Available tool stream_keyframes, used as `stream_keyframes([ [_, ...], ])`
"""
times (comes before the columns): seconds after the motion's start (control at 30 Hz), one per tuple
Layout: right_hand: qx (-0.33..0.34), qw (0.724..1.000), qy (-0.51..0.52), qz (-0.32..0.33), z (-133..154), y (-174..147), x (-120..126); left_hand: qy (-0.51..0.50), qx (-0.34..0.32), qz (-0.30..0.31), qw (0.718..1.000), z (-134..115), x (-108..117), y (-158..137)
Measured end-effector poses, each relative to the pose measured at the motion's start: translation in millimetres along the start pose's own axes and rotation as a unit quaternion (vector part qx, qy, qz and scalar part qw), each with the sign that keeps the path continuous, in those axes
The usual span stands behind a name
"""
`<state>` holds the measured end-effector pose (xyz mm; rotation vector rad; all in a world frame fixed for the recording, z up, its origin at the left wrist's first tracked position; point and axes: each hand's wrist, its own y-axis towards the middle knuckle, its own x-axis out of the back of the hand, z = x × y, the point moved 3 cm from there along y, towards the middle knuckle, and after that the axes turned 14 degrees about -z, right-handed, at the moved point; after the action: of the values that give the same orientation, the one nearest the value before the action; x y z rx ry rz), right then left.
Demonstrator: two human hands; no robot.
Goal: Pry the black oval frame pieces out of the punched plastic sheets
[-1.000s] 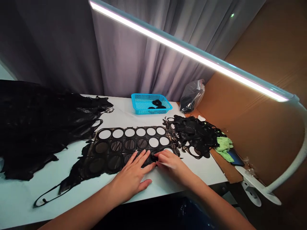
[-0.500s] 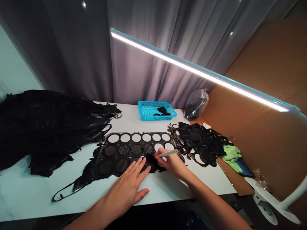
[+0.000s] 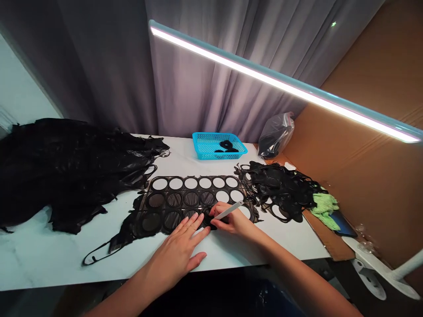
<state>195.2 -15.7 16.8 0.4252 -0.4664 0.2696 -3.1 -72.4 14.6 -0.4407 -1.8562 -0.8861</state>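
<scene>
A thin black rubbery sheet [image 3: 165,208] lies on the white table, marked with rows of circles. The far row is open holes showing white; much of the middle and near rows has black discs in place. My left hand [image 3: 187,237] rests flat on the sheet's near edge, fingers stretched out, thumb apart. Just right of it, my right hand [image 3: 228,219] pinches a slim pale-grey pen-shaped tool [image 3: 229,210], its tip down at a near-row circle. Fingers hide the tip and part of that circle, so I cannot tell the tool's exact kind.
A blue basket [image 3: 220,155] with black pieces stands at the back. Black sheeting [image 3: 76,176] is heaped left, tangled black scraps [image 3: 280,187] right. Beyond are a plastic bag [image 3: 276,134], green cloth [image 3: 325,209] and lamp base [image 3: 380,268]. A lamp tube [image 3: 280,83] hangs above.
My right hand has shifted slightly left around the circle, and the tool is tilted more upright. Another open hole shows right of this hand. The left hand keeps its place; the whole view has shifted slightly.
</scene>
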Motion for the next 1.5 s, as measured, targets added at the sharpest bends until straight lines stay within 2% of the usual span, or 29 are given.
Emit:
stream_keyframes([
  [0.23, 0.020, 1.000, -0.006, 0.011, 4.5, 1.3, 1.1, 0.012, 0.004, 0.023, 1.000, -2.3, 1.4, 1.3],
  [0.57, 0.013, 1.000, -0.019, 0.018, 1.8, 2.8, 2.7, 0.023, -0.006, 0.003, 1.000, -2.0, -1.3, -0.6],
  [0.7, 0.063, 0.989, -0.131, 0.017, 21.2, -6.5, -4.7, 0.020, -0.005, -0.005, 1.000, -4.4, 1.7, -0.2],
  [0.83, 0.158, 0.947, -0.278, 0.037, 32.1, -19.1, -14.8, 0.021, -0.004, -0.007, 1.000, -4.7, 1.1, 0.1],
  [0.9, 0.143, 0.945, -0.293, -0.022, 22.2, -12.7, -2.1, 0.017, -0.001, -0.011, 1.000, -4.0, -0.4, -0.6],
  [1.0, 0.026, 0.941, -0.279, -0.189, -4.2, 12.7, 39.7, 0.017, 0.003, -0.014, 1.000, -4.1, -0.9, -2.1],
  [1.07, -0.030, 0.939, -0.254, -0.230, -16.3, 31.1, 60.0, 0.017, 0.003, -0.017, 1.000, -5.1, 1.0, -1.0],
  [1.13, -0.041, 0.957, -0.208, -0.199, -18.6, 45.7, 62.0, 0.018, 0.008, -0.024, 1.000, -5.1, 3.4, 4.1],
  [1.27, 0.001, 0.991, -0.120, -0.052, -9.2, 55.8, 29.2, 0.058, 0.036, -0.043, 0.997, 2.9, 2.6, 22.7],
  [1.37, 0.011, 0.997, -0.072, 0.025, -7.9, 56.3, 11.8, 0.090, 0.055, -0.044, 0.993, 11.9, -5.2, 31.3],
  [1.5, 0.029, 0.997, -0.040, 0.062, -11.7, 58.6, 13.7, 0.087, 0.074, -0.047, 0.992, 15.8, -13.0, 30.1],
])
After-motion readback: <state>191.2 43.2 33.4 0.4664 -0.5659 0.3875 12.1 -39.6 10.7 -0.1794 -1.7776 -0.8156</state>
